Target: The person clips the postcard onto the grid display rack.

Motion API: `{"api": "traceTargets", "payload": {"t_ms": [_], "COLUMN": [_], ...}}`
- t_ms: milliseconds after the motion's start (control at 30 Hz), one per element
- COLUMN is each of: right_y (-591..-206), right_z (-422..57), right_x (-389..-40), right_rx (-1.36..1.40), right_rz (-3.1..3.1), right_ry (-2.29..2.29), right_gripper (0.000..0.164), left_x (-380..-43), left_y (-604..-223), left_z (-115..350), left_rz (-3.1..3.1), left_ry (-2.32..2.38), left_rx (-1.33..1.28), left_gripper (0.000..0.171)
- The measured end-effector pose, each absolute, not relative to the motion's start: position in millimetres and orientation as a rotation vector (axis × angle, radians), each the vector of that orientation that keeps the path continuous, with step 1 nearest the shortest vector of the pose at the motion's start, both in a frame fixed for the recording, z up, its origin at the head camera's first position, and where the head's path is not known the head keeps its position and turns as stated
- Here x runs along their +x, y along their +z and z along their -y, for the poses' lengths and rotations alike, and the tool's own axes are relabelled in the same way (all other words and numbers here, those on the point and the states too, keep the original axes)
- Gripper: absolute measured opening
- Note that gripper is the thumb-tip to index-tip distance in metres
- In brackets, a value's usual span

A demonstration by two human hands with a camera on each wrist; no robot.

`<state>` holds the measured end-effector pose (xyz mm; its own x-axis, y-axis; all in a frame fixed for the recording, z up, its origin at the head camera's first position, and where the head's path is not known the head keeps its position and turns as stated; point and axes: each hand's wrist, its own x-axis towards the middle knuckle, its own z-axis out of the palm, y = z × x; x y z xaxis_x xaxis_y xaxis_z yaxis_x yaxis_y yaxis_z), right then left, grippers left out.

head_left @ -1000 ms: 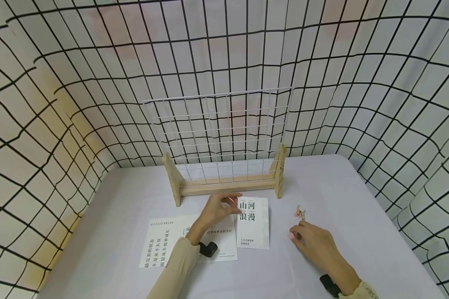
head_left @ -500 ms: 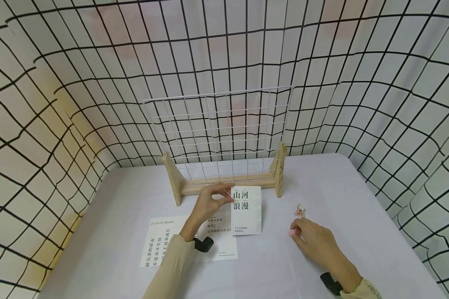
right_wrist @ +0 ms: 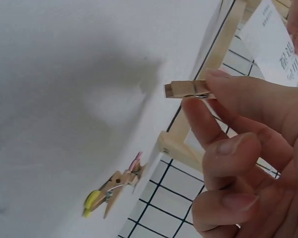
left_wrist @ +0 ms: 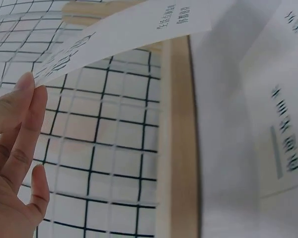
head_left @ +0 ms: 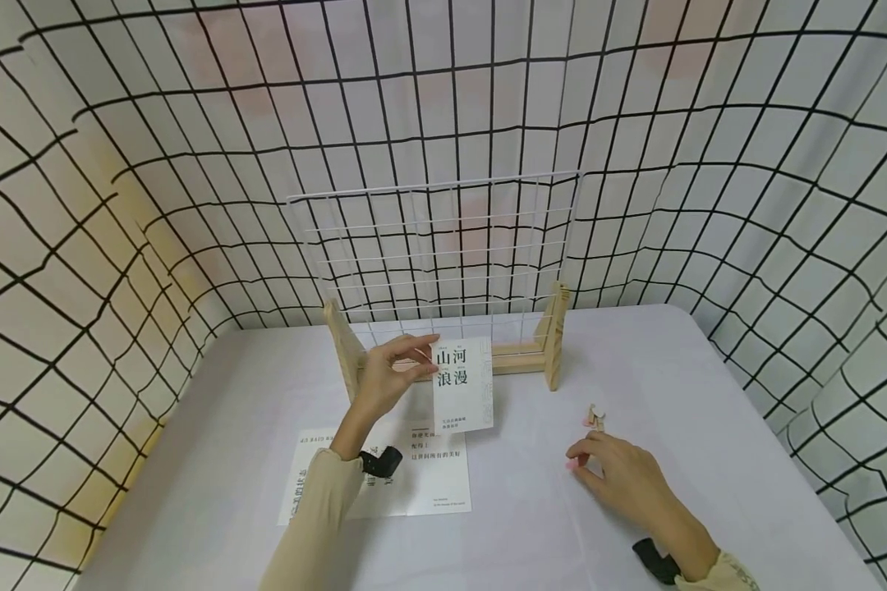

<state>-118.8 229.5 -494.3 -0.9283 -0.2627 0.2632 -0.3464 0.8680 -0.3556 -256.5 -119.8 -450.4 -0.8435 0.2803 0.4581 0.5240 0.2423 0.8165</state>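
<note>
My left hand (head_left: 386,379) pinches the left edge of a white card (head_left: 464,402) with dark Chinese print. The card is held up in front of a white wire grid rack (head_left: 434,187) on a wooden stand (head_left: 554,341), overlapping its lower bar in the head view. In the left wrist view, thumb and index fingertip meet at one corner of the card. Low over the table at the right, my right hand (head_left: 628,480) pinches a small wooden clothespin (right_wrist: 185,89) between thumb and index finger. Beyond its fingertips lie more clothespins (right_wrist: 111,191), one with a yellow piece.
Printed white cards (head_left: 432,488) lie flat on the pale tabletop (head_left: 532,542), partly under my left forearm. White walls with black grid lines (head_left: 443,82) surround the table at the back and sides.
My left hand has lifted the card and carried it left and toward the rack. The right hand has barely moved, still pinching the clothespin.
</note>
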Motion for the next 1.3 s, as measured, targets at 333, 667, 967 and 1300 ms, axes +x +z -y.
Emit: {"api": "traceTargets", "payload": {"t_ms": [333, 667, 967, 1300], "right_y": [-473, -451, -448, -447], "right_z": [-218, -210, -206, -200], "right_x": [-129, -141, -144, -148], "right_rx": [0.566, 0.603, 0.617, 0.637], "right_rz": [2.642, 2.538, 2.511, 2.499], "right_ry": [0.724, 0.699, 0.647, 0.638], "right_gripper": [0.016, 0.022, 0.022, 0.023], "left_x": [-262, -269, -278, -289], "left_y": [-413, -381, -345, -312], "left_z": [146, 174, 190, 202], "left_rz": [2.242, 2.178, 2.060, 2.007], "left_ry": [-1.573, -1.494, -1.428, -1.368], "left_rx": [-0.755, -0.739, -0.753, -0.686], "left_gripper": [0.045, 0.044, 0.044, 0.041]}}
